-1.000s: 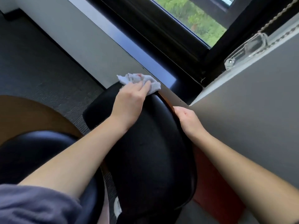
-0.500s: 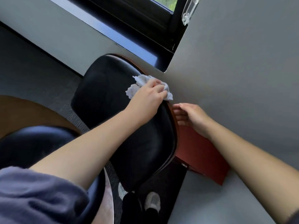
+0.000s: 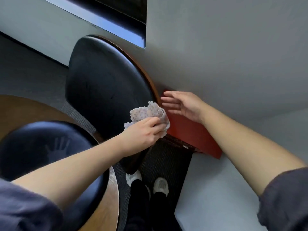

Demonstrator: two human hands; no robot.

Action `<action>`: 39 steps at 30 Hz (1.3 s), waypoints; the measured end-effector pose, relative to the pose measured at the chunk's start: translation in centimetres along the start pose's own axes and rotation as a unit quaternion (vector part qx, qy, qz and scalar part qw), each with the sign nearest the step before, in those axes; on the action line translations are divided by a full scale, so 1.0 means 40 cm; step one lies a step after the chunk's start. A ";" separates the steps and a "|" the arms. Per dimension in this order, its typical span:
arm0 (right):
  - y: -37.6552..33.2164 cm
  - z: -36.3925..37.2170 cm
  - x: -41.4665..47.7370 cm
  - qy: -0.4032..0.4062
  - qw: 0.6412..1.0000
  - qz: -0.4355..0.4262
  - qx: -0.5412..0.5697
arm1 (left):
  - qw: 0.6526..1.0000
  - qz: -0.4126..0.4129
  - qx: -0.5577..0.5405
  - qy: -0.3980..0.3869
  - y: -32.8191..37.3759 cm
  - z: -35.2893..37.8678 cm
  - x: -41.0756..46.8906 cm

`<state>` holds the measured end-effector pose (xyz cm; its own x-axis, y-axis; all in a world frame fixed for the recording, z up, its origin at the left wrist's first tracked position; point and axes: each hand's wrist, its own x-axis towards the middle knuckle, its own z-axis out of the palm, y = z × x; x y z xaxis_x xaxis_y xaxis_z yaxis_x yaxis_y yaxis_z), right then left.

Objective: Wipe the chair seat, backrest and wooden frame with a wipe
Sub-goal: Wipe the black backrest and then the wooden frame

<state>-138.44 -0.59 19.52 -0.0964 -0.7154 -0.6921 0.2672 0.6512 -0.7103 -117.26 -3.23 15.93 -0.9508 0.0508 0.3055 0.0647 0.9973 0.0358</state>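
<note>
A black seat cushion (image 3: 41,147) sits low at the left, a faint handprint on it; above and to its right stands the black backrest (image 3: 103,84), a wooden rim (image 3: 146,77) along its far edge; the left hand (image 3: 143,133) curls its fingers round a crumpled wipe (image 3: 150,112) at the backrest's right edge; the right hand (image 3: 183,105) is just beside it, fingers straight, holding nothing, over a red panel (image 3: 191,132).

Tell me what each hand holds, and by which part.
The left hand grips the crumpled wipe by its lower bunched end; the rest sticks up free. The right hand holds nothing, fingers straight.
</note>
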 end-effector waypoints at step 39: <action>-0.244 0.292 0.291 0.115 0.859 -0.209 -0.453 | 0.589 -0.724 -0.190 0.306 -0.620 -0.059 -0.114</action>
<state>-130.98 -18.24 19.89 -0.2171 -0.9338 -0.2845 -0.6836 0.3535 -0.6386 -113.82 -28.31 15.88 0.1856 -0.9823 -0.0261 -0.5054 -0.1183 0.8547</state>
